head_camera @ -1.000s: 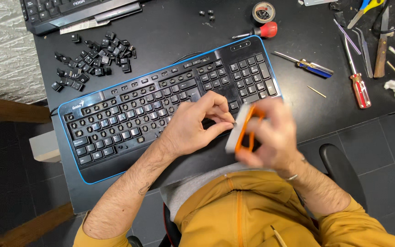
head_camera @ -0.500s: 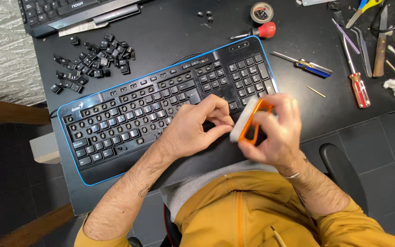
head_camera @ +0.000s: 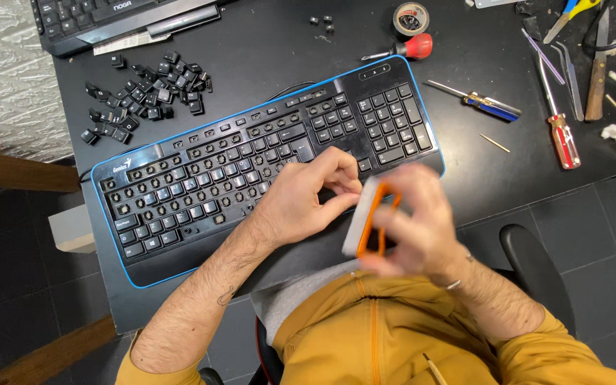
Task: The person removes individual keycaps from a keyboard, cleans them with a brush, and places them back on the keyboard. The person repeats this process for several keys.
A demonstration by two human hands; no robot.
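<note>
Keyboard: a black keyboard [head_camera: 201, 178] with a blue rim lies slanted across the dark desk [head_camera: 265, 50], its near edge at the person's lap.
Done so far: many sockets across the main block show bare — their caps are off, and a heap of loose keycaps [head_camera: 144, 96] sits on the desk beyond the keyboard's left end.
Left: the number pad and several rows look capped, so the stripping seems only part done.
Left hand: the left hand [head_camera: 304, 199] rests on the keyboard's right-middle, fingers curled and pinched together at a key near the tool.
Right hand: the right hand [head_camera: 415, 221] is blurred, fingers wrapped around an orange-and-white tool [head_camera: 368, 219] held just off the keyboard's front edge.
Aside: screwdrivers [head_camera: 561, 128], tweezers and a tape roll [head_camera: 411, 16] lie well apart at the right.
</note>
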